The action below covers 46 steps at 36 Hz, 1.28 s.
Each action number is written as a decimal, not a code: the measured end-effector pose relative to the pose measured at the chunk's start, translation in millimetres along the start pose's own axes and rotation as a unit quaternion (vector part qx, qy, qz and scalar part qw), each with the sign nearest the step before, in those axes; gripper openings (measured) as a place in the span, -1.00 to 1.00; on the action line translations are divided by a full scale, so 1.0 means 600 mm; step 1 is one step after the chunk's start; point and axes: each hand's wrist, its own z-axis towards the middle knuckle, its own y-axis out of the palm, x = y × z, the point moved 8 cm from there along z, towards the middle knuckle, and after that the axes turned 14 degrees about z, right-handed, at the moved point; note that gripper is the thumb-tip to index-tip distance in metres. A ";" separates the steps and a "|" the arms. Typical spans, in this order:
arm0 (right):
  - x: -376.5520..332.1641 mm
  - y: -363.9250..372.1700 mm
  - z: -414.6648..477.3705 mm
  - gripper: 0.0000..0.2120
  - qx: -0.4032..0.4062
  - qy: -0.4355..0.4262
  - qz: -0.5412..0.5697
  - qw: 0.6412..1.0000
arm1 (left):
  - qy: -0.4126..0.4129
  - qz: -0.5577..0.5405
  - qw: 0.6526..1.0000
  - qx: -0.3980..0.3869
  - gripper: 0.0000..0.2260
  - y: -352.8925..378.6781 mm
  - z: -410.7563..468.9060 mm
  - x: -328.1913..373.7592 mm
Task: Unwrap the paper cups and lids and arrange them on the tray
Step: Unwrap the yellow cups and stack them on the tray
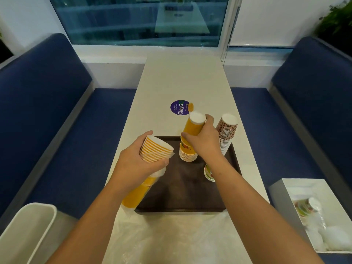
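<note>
A dark brown tray [182, 193] lies on the white table. My left hand [137, 159] grips the open end of a long stack of orange cups [154, 149], still partly in clear wrap, slanting down to the tray's left edge. My right hand [200, 138] holds an upside-down stack of orange cups [194, 124] standing at the tray's far side. A brown patterned cup stack [227, 130] stands upside down at the tray's far right corner. A short stack of fruit-print cups [208, 172] peeks out beside my right forearm.
Loose clear plastic wrap [171, 237] covers the table's near end. A white box [316, 212] at the right holds wrapped cups and lids. A white bin [26, 231] stands at the lower left. Blue benches flank the table; a purple sticker [180, 108] lies beyond the tray.
</note>
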 end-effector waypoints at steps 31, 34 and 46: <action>-0.157 0.016 -0.143 -0.87 -0.102 -0.251 -0.026 0.962 | 0.061 0.020 0.998 0.002 -0.37 -0.031 -0.039 0.026; -0.159 0.039 -0.155 -0.43 -0.206 -0.304 -0.153 0.918 | 0.064 0.026 0.998 0.005 -0.38 -0.036 -0.035 0.027; -0.142 -0.004 -0.087 -0.28 -0.025 -0.326 -0.225 0.918 | 0.039 0.005 0.999 0.013 -0.31 -0.039 -0.022 0.006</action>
